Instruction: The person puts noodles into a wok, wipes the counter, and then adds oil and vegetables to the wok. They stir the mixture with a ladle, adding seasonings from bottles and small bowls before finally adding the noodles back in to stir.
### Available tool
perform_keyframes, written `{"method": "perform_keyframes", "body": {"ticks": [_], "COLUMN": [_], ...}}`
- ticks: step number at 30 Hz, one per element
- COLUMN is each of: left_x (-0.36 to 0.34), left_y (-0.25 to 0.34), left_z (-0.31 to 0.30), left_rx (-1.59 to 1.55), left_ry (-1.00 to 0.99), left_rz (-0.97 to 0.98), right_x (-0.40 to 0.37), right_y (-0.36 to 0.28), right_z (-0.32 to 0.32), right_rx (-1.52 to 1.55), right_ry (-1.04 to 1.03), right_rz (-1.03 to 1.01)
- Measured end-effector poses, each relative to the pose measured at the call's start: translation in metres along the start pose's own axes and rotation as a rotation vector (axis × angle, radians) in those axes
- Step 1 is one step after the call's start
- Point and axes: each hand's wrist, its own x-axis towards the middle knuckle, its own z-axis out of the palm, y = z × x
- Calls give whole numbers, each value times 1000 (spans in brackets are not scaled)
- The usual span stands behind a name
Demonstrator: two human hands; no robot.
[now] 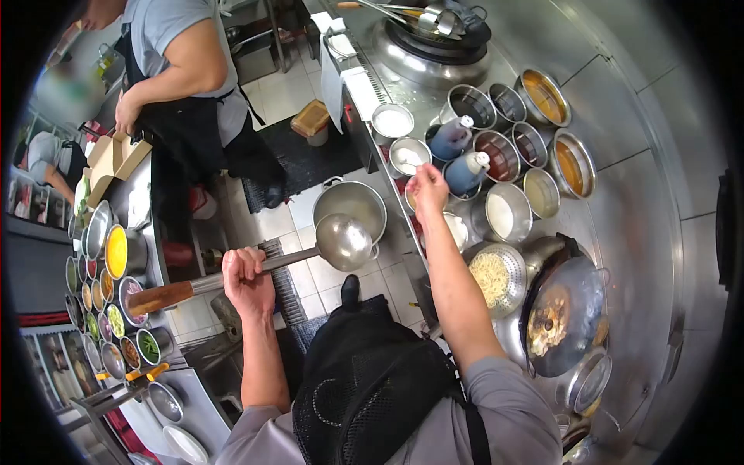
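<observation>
My left hand point(249, 280) is wrapped round the metal shaft of a long ladle point(343, 242) with a wooden handle end. The ladle's bowl hangs over a large metal pot point(350, 203). On the right, my right hand point(428, 188) is held with its fingers drawn together above the seasoning containers, near a small pot of white powder point(408, 156) and a squeeze bottle point(467, 172). Whether anything is between those fingers is too small to tell. Pale noodles lie in a perforated strainer point(491, 279). Beside it, a wok point(567, 316) holds browned food.
A co-worker point(182, 77) in an apron stands at the left counter, near a cardboard box point(116, 160). Several ingredient tins, one with yellow liquid point(117, 252), line that counter. A covered wok point(431, 54) bears utensils. Another person point(54, 159) is farther left.
</observation>
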Motion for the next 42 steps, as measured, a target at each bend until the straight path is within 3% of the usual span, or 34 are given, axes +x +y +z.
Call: {"method": "perform_keyframes", "body": {"ticks": [4, 6, 9, 17, 25, 27, 33, 36, 42], "left_x": [38, 54, 74, 114, 139, 144, 145, 139, 127], "left_y": [-6, -11, -23, -41, -62, -72, -84, -80, -77], "left_z": [-3, 3, 7, 45, 83, 89, 97, 92, 88], "left_rx": [-18, -27, -17, -16, -25, -66, -191, -161, -65], "left_ry": [-15, -16, -55, -129, -162, -188, -207, -153, -97], "left_rz": [-16, -16, 1, 73, 92, 86, 31, -1, 10], "right_x": [32, 36, 26, 5, -32, -42, -71, -84, -71], "right_y": [-10, -22, -21, -9, -57, -73, -93, -84, -50], "right_z": [5, 0, -16, -36, -46, -49, -85, -91, -92], "right_rx": [-278, -607, -667, -215, -77, 13, -257, -681, -620], "right_ry": [52, -23, -86, 41, 40, -43, 78, 24, -22], "right_rz": [-125, -188, -214, -58, -108, -143, -232, -165, -168]}}
